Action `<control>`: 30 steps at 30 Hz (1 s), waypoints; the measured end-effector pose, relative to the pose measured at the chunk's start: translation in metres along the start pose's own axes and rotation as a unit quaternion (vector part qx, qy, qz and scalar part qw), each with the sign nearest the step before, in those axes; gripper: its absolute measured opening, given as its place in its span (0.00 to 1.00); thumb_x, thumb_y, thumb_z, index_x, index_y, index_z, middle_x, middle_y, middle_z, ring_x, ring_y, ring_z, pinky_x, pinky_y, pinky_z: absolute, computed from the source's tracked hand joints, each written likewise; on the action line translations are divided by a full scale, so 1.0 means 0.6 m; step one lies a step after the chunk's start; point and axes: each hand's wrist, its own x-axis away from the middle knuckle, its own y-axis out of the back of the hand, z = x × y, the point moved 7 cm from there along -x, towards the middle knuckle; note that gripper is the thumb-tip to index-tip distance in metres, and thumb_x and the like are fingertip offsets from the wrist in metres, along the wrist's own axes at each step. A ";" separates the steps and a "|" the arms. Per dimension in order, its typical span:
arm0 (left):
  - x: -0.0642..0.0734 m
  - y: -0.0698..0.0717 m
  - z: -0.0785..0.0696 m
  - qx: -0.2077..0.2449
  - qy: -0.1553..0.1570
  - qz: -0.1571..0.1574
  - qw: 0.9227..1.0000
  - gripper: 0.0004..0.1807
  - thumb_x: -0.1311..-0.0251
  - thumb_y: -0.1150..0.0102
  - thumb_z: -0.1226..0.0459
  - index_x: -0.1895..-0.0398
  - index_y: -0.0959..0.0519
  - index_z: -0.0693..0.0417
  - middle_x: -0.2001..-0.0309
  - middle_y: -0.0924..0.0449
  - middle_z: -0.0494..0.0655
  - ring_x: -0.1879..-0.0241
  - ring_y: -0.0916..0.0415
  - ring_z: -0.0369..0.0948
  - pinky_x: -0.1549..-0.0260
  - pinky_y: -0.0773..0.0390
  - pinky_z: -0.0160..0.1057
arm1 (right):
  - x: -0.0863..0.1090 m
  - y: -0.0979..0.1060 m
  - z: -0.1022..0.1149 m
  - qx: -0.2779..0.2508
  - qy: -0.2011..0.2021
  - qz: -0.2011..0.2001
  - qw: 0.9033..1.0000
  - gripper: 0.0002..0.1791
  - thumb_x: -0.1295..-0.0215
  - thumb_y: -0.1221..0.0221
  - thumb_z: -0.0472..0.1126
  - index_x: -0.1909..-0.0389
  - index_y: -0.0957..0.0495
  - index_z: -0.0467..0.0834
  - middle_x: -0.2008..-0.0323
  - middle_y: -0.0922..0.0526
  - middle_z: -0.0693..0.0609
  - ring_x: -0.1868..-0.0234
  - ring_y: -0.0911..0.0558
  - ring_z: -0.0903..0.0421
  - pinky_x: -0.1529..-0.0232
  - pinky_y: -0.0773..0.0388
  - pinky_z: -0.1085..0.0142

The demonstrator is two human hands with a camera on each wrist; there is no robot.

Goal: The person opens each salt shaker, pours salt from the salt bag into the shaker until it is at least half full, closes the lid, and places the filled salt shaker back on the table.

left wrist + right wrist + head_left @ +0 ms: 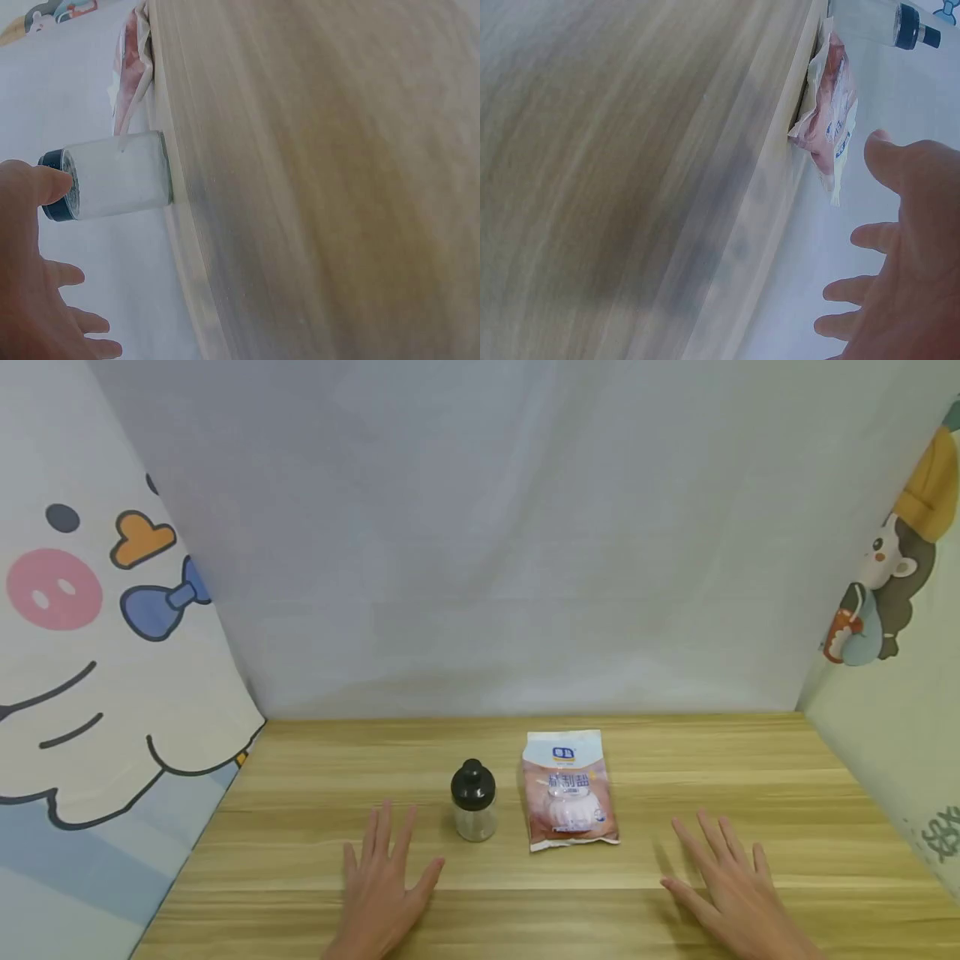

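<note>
A small clear jar with a black knobbed lid stands upright on the wooden table. To its right lies a pink and white printed bag, flat on its back. My left hand, fingers spread, is to the near left of the jar and holds nothing. In the left wrist view its thumb overlaps the lid of the jar, but the head view shows the two apart. My right hand is also spread, to the near right of the bag, with nothing in its fingers.
The wood-grain table reaches back to a pale grey cloth. A cartoon-printed sheet borders the left side. Another printed sheet runs along the right.
</note>
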 end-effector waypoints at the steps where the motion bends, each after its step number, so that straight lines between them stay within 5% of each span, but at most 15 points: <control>1: -0.001 -0.001 0.000 0.007 0.002 0.002 1.000 0.41 0.38 0.49 0.42 0.27 0.46 0.49 0.27 0.56 0.60 0.30 0.55 0.59 0.43 0.52 0.76 | 0.000 0.000 0.000 -0.002 -0.001 0.001 1.000 0.40 0.35 0.44 0.55 0.26 0.51 0.52 0.32 0.46 0.30 0.33 0.50 0.28 0.43 0.67 0.23; 10: -0.011 -0.005 -0.001 0.087 0.022 0.017 0.996 0.41 0.41 0.41 0.47 0.29 0.43 0.54 0.28 0.53 0.60 0.31 0.53 0.60 0.39 0.50 0.71 | -0.003 0.011 0.011 -0.025 0.017 -0.040 0.999 0.44 0.40 0.37 0.51 0.27 0.49 0.47 0.33 0.45 0.31 0.35 0.47 0.28 0.42 0.61 0.24; 17: -0.018 -0.014 0.012 0.179 0.071 0.020 0.981 0.43 0.50 0.30 0.56 0.31 0.40 0.55 0.30 0.45 0.58 0.33 0.47 0.56 0.37 0.41 0.61 | -0.009 0.028 0.029 -0.041 0.061 -0.111 0.991 0.47 0.51 0.30 0.48 0.31 0.42 0.41 0.37 0.37 0.33 0.40 0.37 0.31 0.50 0.41 0.26; 25: -0.028 -0.014 0.016 0.335 0.127 0.000 0.934 0.38 0.55 0.26 0.62 0.39 0.33 0.57 0.42 0.30 0.59 0.43 0.32 0.55 0.46 0.26 0.54 | -0.029 0.041 0.045 -0.125 0.022 -0.112 0.985 0.42 0.51 0.28 0.43 0.36 0.36 0.37 0.41 0.31 0.37 0.43 0.31 0.38 0.51 0.29 0.38; 30: -0.035 -0.019 0.009 0.407 0.140 0.000 0.903 0.36 0.56 0.26 0.65 0.41 0.32 0.59 0.42 0.29 0.57 0.43 0.31 0.53 0.47 0.23 0.49 | -0.042 0.050 0.059 -0.163 0.012 -0.132 0.978 0.37 0.52 0.28 0.39 0.40 0.32 0.37 0.45 0.26 0.43 0.47 0.28 0.50 0.53 0.21 0.71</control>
